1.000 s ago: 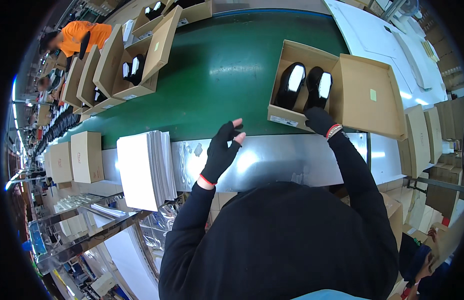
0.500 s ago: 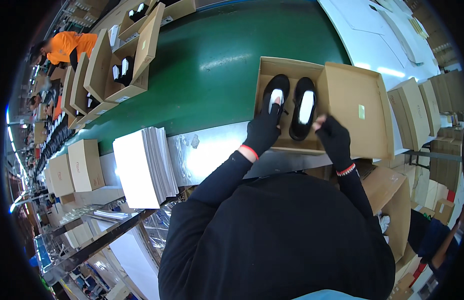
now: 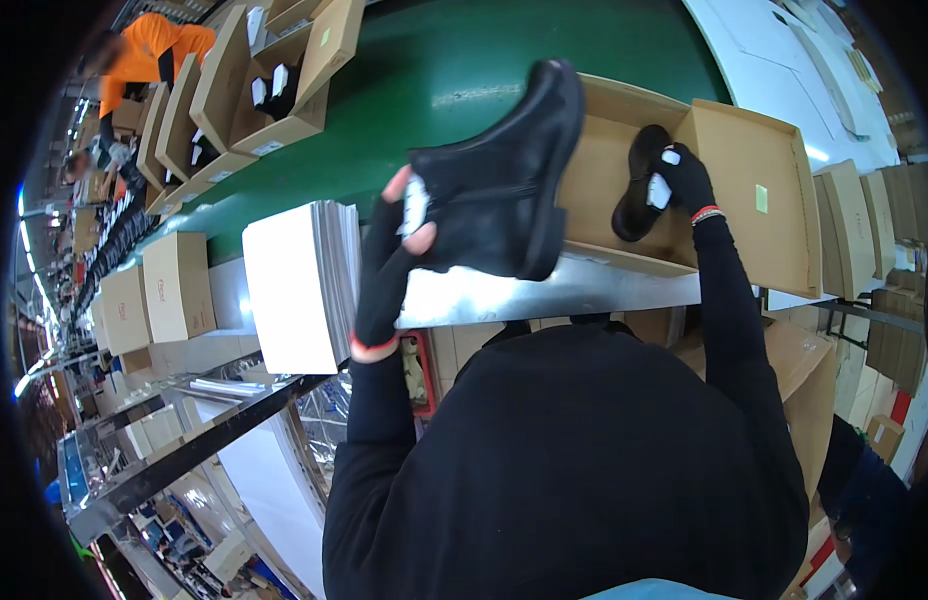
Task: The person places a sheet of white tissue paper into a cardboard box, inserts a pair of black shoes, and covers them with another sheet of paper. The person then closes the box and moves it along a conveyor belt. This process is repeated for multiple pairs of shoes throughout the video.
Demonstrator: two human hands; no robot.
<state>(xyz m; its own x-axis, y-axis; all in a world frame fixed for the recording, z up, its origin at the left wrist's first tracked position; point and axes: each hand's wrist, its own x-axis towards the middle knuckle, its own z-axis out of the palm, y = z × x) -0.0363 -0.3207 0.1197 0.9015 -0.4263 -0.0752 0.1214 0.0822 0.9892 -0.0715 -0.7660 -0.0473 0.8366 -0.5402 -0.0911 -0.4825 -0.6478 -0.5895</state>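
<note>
The open cardboard box (image 3: pixel 599 190), at one o'clock, holds one boot fewer than half a second ago. The lifted boot (image 3: pixel 499 185) is at twelve, its top clasped between thumb and fingers of my left hand (image 3: pixel 384 265), so I judge the pair half out. The remaining boot (image 3: pixel 636 210) stays boxed, my right hand (image 3: pixel 687 185) touching its top; how firmly, I can't tell.

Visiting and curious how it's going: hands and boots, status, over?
Left hand holding black boot, up near open box. Right hand at second boot, inside box. Lid open, not blocking.
</note>
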